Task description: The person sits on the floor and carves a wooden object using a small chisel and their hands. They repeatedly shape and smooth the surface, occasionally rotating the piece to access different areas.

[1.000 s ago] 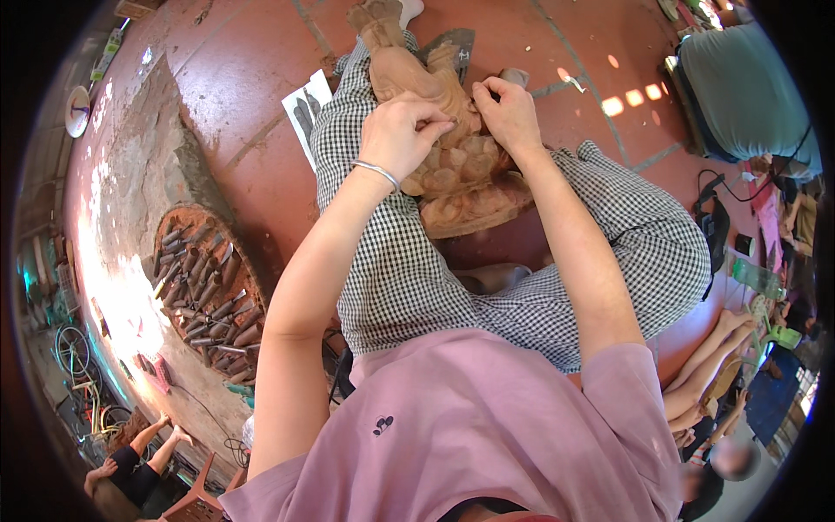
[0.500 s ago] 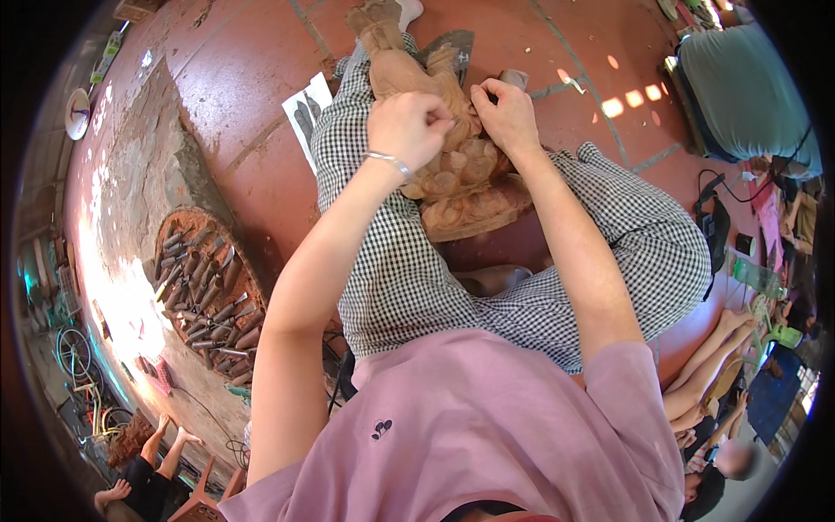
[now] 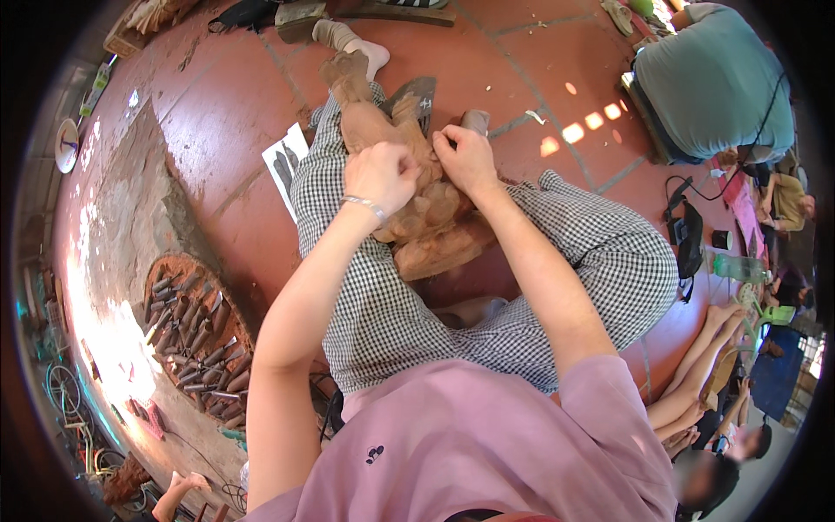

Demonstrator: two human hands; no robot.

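Note:
A brown carved wooden figure (image 3: 437,254) lies between my legs, its rounded, petal-like base toward me and its narrow end pointing away. My left hand (image 3: 381,179) is closed over the left side of the carving, fingers curled in. On the opposite side my right hand (image 3: 466,160) bends down at the wrist, thumb and fingers pinched together against the wood. Whatever lies between the fingers of either hand is too small or hidden to make out. A dark flat piece (image 3: 416,97) shows behind the carving. Beside my left leg is a white sheet with dark figures (image 3: 285,165).
On the left, a big wooden slab (image 3: 156,200) has a hollow holding several wood-handled carving tools (image 3: 196,335). Red tiles (image 3: 522,78) cover the floor. A person in a teal top (image 3: 713,83) sits at upper right; a black bag (image 3: 687,239) and bare legs (image 3: 700,374) lie below.
The whole view has shifted, so the carving and my hands appear lower and further left. More floor and a foot show at the top. Both hands stay closed at the carving.

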